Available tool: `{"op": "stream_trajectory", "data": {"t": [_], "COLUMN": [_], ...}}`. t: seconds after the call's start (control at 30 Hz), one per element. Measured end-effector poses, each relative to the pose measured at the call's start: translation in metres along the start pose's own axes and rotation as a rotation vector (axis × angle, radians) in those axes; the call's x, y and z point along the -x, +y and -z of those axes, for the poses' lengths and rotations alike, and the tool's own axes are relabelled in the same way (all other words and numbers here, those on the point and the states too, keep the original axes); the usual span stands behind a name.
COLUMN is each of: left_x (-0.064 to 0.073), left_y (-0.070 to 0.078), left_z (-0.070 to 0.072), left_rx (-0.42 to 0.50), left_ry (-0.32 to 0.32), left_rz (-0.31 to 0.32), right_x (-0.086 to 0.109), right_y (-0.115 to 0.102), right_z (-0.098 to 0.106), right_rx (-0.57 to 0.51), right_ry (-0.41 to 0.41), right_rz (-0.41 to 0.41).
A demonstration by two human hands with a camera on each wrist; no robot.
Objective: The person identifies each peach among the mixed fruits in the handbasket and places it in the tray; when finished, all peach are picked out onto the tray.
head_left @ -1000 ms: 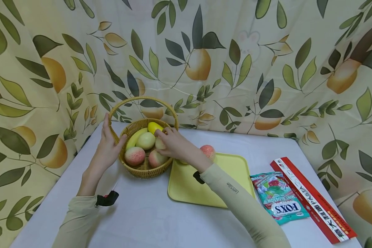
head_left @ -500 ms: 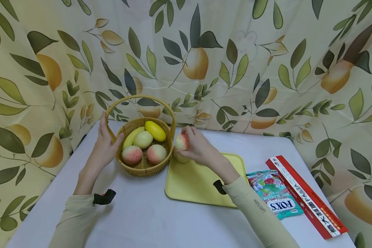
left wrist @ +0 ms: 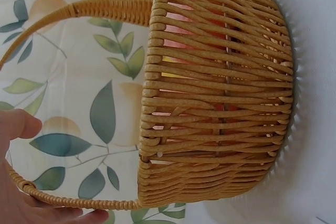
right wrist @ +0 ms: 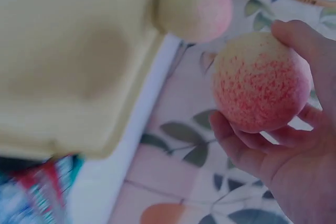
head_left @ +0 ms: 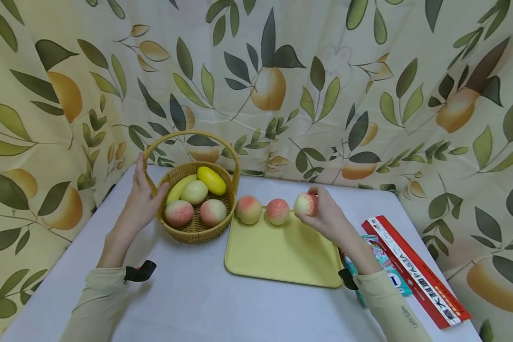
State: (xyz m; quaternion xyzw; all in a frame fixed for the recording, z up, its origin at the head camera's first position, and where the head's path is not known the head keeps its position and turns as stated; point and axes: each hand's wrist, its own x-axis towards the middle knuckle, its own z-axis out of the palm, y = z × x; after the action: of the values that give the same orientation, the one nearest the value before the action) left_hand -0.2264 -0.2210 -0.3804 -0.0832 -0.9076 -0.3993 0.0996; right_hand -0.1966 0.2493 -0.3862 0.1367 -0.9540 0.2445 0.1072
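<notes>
By the far right end of the tray (head_left: 278, 259): the right hand (head_left: 331, 221) grips a peach (right wrist: 260, 82), thumb on one side and fingers curled round the other.
Held peach: round and full, cream at one side and deepening to pinkish red, with fine red speckles scattered thickly across it; in the right wrist view it is apart from the tray.
Left hand (head_left: 141, 204): relaxed rather than clenched, its fingers fairly straight along one side of the handle (head_left: 192, 133), thumb spread toward the rim of the basket (head_left: 201, 236).
Basket: honey-brown wicker, upright, with a tall arched handle.
Fruit inside: banana (head_left: 180, 188), pale green round fruit (head_left: 194, 192), bright yellow oval fruit (head_left: 212, 181), and two blushed peaches (head_left: 179, 213) nearest the person.
Tray's far edge: a smooth peach (head_left: 248, 210) just beside the basket, then a speckled peach (head_left: 278, 211) between it and the held one.
Tray: plain pale yellow, rounded corners.
Farther right: a teal sweets bag (head_left: 382, 259), partly hidden by the right arm, next to a long red pasta box (head_left: 414, 270).
Beneath and behind: white tablecloth (head_left: 184, 289); curtain (head_left: 239, 28) printed with leaves and orange fruit.
</notes>
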Motion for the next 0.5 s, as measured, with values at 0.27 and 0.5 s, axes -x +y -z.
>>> {"op": "stream_trajectory", "data": {"t": [0.27,0.5], "left_x": [-0.001,0.000], "left_y": [0.002,0.002], "left_z": [0.001,0.001], "left_rx": [0.012,0.032], "left_ry": [-0.003,-0.013], "left_rz": [0.002,-0.011], "right_x": [0.009,0.006], "right_y": [0.023,0.029], "right_z": [0.000,-0.007], "right_rx": [0.090,0.110], "right_ry": [-0.024,-0.089], "right_rz": [-0.027,-0.040]}}
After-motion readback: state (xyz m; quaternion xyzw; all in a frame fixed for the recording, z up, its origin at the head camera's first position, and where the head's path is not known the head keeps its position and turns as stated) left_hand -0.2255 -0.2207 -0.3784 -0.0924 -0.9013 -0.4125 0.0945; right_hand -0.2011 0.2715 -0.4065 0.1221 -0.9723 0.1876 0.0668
